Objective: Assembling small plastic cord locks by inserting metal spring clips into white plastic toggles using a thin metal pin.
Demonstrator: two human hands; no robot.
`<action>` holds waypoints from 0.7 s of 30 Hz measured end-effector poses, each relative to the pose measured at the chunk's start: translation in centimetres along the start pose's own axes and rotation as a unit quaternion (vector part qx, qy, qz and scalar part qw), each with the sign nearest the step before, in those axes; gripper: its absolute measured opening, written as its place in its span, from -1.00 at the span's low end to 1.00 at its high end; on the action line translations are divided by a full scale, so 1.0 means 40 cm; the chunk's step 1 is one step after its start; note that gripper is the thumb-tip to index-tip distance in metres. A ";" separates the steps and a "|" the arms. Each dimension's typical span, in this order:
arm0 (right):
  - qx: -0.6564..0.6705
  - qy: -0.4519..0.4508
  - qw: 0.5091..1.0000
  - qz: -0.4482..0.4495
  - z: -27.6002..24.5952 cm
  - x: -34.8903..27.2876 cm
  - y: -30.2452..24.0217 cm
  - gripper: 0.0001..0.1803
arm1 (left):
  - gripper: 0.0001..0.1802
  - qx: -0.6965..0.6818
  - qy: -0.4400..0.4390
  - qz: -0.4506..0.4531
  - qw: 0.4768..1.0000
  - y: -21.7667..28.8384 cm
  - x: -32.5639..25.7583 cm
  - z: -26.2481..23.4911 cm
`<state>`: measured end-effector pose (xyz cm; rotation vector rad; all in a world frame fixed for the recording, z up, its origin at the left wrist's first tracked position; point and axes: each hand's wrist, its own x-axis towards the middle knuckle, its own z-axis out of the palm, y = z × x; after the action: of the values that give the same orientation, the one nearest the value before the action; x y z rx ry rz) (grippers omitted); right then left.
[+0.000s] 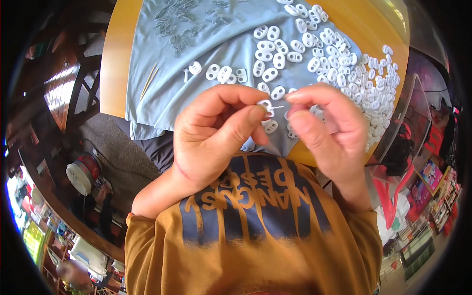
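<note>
My left hand (214,120) pinches a small white oval plastic piece with two holes, like a cord lock (266,104). From the side of this cord lock a thin metal spring (278,106) sticks out to the right. Just beyond the spring's free end is my right hand (329,125), slightly blurred, its thumb and forefinger apart with nothing seen between them. Several similar white cord locks (265,51) lie on the blue cloth (162,93) past my hands. A heap of loose springs (182,24) rests at the cloth's far left.
A large spread of white pieces (376,91) covers the right side of the yellow table (114,64). Two thin wooden sticks (149,81) lie on the cloth at left, near a small white pin (186,75). A cable reel (83,173) stands on the floor at left.
</note>
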<state>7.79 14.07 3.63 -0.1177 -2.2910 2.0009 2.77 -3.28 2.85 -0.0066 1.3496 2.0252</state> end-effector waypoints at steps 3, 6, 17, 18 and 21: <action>-0.029 0.080 0.996 0.041 -0.035 0.007 -0.006 -0.87 | -0.82 -0.010 0.019 0.019 1.000 -0.012 0.004 -0.021; -0.202 0.058 0.977 -0.048 -0.052 0.037 0.024 -0.88 | -0.83 -0.009 0.036 0.022 0.999 -0.021 -0.004 -0.031; -0.502 -0.065 0.833 -0.222 -0.043 0.116 0.080 -0.76 | -0.82 -0.031 0.053 0.029 0.998 -0.012 -0.016 -0.049; -0.521 -0.076 0.817 -0.235 -0.043 0.120 0.077 -0.76 | -0.82 -0.041 0.050 0.022 0.998 -0.009 -0.017 -0.048; -0.527 -0.080 0.807 -0.255 -0.039 0.127 0.075 -0.75 | -0.82 -0.074 0.038 0.003 0.997 0.003 -0.015 -0.053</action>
<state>2.92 16.63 0.99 0.5452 -2.8130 0.3606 2.40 -5.36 2.18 -0.1486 1.2428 2.1442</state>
